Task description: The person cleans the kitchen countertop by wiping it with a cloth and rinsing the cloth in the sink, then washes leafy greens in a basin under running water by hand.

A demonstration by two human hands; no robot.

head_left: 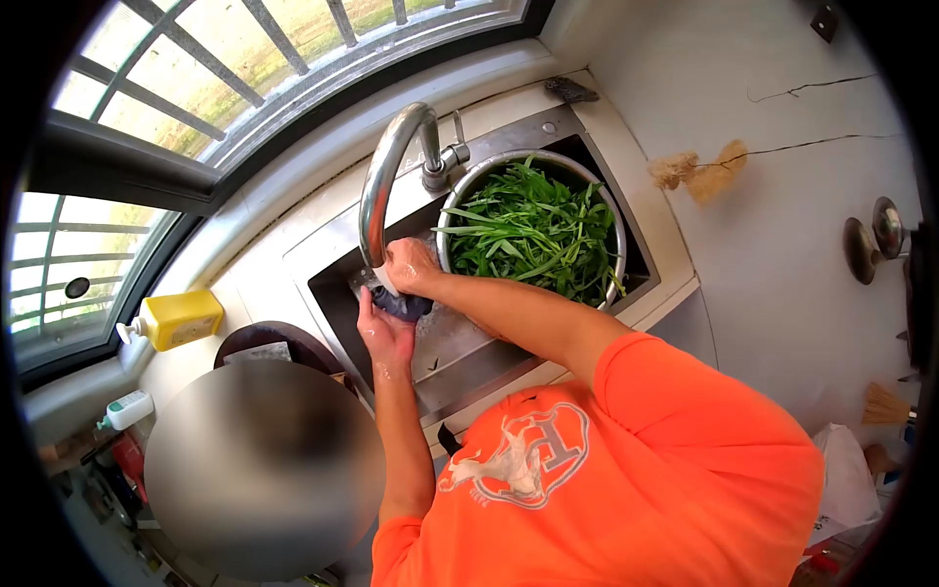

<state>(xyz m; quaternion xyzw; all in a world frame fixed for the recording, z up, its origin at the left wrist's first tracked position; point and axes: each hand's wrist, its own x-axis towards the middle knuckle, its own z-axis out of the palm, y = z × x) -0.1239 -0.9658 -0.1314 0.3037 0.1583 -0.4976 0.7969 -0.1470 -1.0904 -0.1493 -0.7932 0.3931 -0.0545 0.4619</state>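
Under the mouth of the curved metal faucet (377,196), my left hand (388,335) is closed on a small dark blue-grey thing (403,304), its kind not clear. Water runs down between my hands onto it. Just above, close by the spout, is my right hand (411,266), its fingers curled; what they hold, if anything, is hidden. Both hands are wet and over the steel sink (455,367). Beside my right hand, a round metal basin (618,217) full of long green leafy vegetables (528,230) sits at the sink's right part.
A yellow pump bottle (184,320) and a white bottle (127,409) stand on the left by the barred window (225,88). A large round blurred shape (264,470) covers the lower left. Metal ladles (861,249) hang on the right wall. A dark lump (571,91) lies behind the sink.
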